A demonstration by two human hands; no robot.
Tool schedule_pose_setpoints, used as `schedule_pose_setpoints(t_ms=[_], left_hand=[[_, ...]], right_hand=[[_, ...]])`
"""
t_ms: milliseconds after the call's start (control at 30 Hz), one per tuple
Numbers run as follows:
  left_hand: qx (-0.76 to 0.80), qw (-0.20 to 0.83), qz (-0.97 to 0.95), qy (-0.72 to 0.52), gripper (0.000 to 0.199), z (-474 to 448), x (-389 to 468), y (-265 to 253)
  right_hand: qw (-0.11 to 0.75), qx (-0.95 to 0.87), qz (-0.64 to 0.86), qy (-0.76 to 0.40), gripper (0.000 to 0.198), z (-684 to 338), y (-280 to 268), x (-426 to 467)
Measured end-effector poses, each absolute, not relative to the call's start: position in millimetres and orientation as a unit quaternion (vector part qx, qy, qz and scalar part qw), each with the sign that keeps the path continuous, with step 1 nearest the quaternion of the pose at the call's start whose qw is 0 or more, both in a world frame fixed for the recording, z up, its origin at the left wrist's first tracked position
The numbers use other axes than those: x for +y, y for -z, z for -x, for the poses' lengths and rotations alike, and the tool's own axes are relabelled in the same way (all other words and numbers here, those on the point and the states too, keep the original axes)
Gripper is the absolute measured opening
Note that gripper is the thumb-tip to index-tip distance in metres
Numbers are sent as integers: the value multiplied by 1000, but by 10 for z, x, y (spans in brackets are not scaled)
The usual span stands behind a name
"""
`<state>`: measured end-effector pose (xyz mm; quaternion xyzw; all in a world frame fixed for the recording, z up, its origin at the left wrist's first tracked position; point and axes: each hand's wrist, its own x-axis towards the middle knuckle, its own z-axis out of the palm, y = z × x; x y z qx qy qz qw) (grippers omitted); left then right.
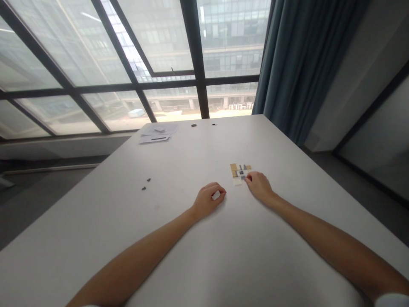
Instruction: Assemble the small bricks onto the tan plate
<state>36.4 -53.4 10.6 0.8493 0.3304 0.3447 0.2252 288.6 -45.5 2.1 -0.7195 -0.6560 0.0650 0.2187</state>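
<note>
On the white table (182, 230) lies a small flat patchwork of yellow, grey and pale pieces (234, 167), with a few dark bits near its middle. My right hand (259, 185) is at the patchwork's right front edge, thumb and fingers pinched together. Whatever its fingertips hold, if anything, is hidden. To the left and nearer to me, my left hand (207, 200) rests on the tabletop, apart from the pieces. Its thumb and forefinger meet in a ring; anything between the tips is too small to make out.
Two small dark pieces (146, 184) lie to the left. Papers (156, 133) with a dark strip are at the far left corner. A round dark disc (194, 125) and a small dark item (214, 124) sit near the far edge. Beyond are windows and a blue curtain (297, 64).
</note>
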Motion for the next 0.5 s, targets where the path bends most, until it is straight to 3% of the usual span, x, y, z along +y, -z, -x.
schedule_pose_setpoints(t_ms=[500], left_hand=[[331, 220, -853, -338, 12, -362, -523, -101]], right_hand=[[223, -659, 716, -57, 19, -2893, -6, -443]])
